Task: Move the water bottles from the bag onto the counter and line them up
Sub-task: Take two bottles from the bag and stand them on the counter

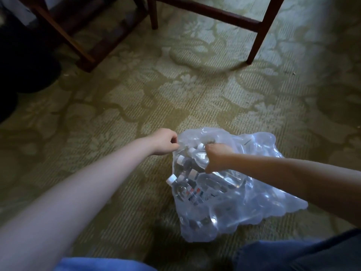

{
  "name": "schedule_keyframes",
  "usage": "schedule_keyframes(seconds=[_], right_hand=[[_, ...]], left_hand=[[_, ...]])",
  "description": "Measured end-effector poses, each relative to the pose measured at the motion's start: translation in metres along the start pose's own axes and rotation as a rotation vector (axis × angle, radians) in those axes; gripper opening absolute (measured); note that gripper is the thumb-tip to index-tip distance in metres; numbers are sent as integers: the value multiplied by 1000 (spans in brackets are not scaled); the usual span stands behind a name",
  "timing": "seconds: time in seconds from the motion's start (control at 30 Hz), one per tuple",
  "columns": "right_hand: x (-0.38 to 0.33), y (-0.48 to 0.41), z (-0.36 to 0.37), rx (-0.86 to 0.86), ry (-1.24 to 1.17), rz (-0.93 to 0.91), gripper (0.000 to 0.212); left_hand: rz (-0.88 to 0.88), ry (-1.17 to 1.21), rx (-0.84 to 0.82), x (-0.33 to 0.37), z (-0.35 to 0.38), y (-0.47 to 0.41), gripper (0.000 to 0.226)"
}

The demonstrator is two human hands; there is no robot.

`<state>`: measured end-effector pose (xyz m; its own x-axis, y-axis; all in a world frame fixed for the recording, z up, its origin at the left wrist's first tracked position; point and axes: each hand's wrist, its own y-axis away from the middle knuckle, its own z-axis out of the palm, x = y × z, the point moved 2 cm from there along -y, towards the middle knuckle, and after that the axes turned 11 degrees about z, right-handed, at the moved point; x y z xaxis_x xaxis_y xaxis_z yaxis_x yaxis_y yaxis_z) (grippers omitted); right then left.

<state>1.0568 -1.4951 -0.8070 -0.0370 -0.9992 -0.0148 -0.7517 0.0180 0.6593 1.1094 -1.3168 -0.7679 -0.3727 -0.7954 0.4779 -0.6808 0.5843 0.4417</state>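
Observation:
A clear plastic bag (244,198) lies on the carpet in the lower middle of the head view, full of several clear water bottles with white caps. One bottle (183,187) pokes its white cap out at the bag's left side. My left hand (165,141) pinches the bag's upper left edge with closed fingers. My right hand (216,158) is closed on the plastic at the top of the bag, over the bottle necks. No counter is in view.
Patterned green carpet (175,90) covers the floor. Dark wooden chair legs (257,38) stand at the top right, another wooden frame (84,45) at the top left. A dark object (25,65) sits at the left edge. My knees fill the bottom edge.

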Motion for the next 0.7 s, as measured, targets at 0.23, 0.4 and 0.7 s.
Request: schedule_keyframes(seconds=[0.23, 0.4, 0.7], right_hand=[[-6, 35, -33, 63, -121, -279, 76], [-15, 45, -66, -96, -972, -300, 57], [-37, 39, -63, -178, -1169, -366, 62]], left_hand=[[84, 206, 361, -6, -26, 19, 18], [247, 378, 583, 3, -41, 32, 43], [329, 189, 630, 9, -53, 44, 55]])
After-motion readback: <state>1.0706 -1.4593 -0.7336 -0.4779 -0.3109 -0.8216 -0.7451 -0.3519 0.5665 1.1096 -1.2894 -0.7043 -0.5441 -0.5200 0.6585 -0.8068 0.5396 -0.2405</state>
